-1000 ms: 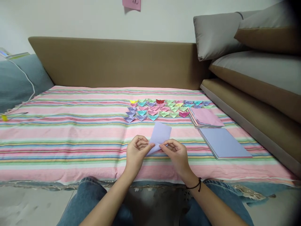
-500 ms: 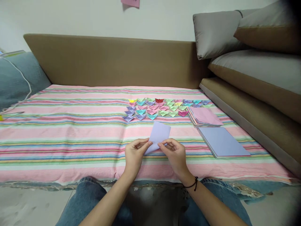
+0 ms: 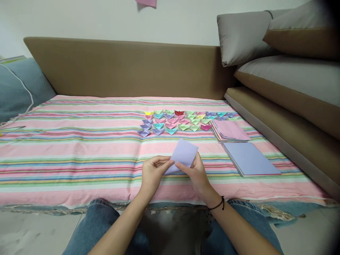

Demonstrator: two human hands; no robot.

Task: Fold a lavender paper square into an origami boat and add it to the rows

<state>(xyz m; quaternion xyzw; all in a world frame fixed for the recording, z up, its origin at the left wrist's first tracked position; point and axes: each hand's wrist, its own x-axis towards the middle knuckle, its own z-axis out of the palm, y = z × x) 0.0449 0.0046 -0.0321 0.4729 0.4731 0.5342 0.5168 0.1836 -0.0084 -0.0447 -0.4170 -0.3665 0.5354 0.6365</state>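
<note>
A lavender paper sheet is held up just above the striped bedsheet, tilted with its far end raised. My left hand pinches its near left corner. My right hand grips the near right side, fingers closed behind and over the paper. Both hands sit close together near the front edge of the bed. Beyond them lie rows of several small folded paper shapes in many colours.
Right of my hands lie a lavender paper stack and a pink paper stack. Brown and grey cushions are piled at the right. A brown headboard runs along the back; a grey-blue pillow lies at the left.
The paper has swung a little to the right and tilted up more. My right hand has slid further under and behind it; my left hand keeps its pinch.
</note>
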